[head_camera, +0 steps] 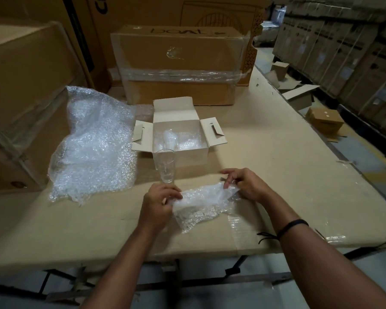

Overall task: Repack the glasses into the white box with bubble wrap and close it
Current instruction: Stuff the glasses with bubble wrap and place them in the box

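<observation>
A white box [194, 155] stands open in the middle of the cardboard-covered table, its flaps spread out. Inside it lie bubble-wrapped bundles [178, 139]. A bare clear glass [165, 165] stands upright just in front of the box's left corner. Nearer to me, a small sheet of bubble wrap [203, 206] is stretched between both hands. My left hand [157, 204] pinches its left end. My right hand [243, 184] grips its upper right edge. Whether a glass lies inside this sheet I cannot tell.
A large heap of bubble wrap [94, 148] lies on the table to the left. A taped brown carton [178, 63] stands behind the white box, and big cartons [25, 90] line the left side. Small boxes [323, 121] lie on the floor at right, past the table edge.
</observation>
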A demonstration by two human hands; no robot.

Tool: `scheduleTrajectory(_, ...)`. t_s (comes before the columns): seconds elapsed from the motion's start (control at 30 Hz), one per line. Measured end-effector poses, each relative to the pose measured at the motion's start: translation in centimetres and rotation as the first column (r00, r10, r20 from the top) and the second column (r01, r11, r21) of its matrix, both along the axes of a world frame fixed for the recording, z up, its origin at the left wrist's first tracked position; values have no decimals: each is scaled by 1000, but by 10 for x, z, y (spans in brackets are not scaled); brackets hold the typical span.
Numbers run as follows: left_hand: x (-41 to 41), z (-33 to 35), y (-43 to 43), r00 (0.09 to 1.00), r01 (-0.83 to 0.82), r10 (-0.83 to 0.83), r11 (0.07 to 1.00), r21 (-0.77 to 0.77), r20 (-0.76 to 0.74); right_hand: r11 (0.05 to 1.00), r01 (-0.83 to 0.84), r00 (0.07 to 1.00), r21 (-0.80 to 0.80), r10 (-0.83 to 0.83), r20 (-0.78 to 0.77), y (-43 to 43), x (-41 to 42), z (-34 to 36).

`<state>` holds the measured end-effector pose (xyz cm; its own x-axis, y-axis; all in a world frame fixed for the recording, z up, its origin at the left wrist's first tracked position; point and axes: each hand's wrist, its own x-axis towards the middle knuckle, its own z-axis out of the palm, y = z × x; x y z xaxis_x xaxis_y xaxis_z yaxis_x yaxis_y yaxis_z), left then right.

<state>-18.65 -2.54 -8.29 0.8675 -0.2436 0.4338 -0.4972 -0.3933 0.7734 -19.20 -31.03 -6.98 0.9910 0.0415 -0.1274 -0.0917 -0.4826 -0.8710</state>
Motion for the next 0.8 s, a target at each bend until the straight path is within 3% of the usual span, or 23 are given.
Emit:
scheduleTrajectory(0.07,-2,-3,0,984,147,-162,973,177,77,999,-10,999,-38,8,-45,-7,-2,0)
scheduleTrajectory(0.13,-5,-10,2,967,220,-251,914,340,48,994,91,995,-52,-92,-22,-11,-2,7)
scheduleTrajectory(0.2,-8,-14,4,959,251,-282,872,419,14,980,141,989,-140,-133,63,-6,-3,19)
scheduleTrajectory(0.27,-7,-13,6,948,286,-317,847,448,-5,953,59,991,-298,-21,129,9,-4,30)
scheduleTrajectory(0.33,-6,-12,7,942,314,-333,833,455,-40,871,-75,973,-485,170,154,32,-4,34)
scheduleTrajectory(0.4,-5,-12,7,939,330,-340,832,446,-61,712,-193,938,-676,337,87,54,-3,34)
scheduleTrajectory(0.47,-8,-11,9,942,327,-326,853,406,-76,581,-266,931,-769,363,-48,69,-2,31)
scheduleTrajectory(0.5,-8,-11,11,947,316,-311,866,389,-78,570,-277,938,-773,334,-90,72,-1,28)
scheduleTrajectory(0.6,-7,-14,17,959,281,-274,889,362,-72,604,-246,965,-758,224,-135,78,2,26)
scheduleTrajectory(0.7,-4,-18,23,980,186,-165,956,228,-108,666,-94,995,-740,95,-41,75,8,26)
scheduleTrajectory(0.77,0,-17,25,987,22,-2,993,119,-161,837,143,990,-528,-119,79,68,12,23)
scheduleTrajectory(0.8,3,-16,25,980,-60,77,993,98,-183,920,276,961,-278,-267,69,65,13,23)
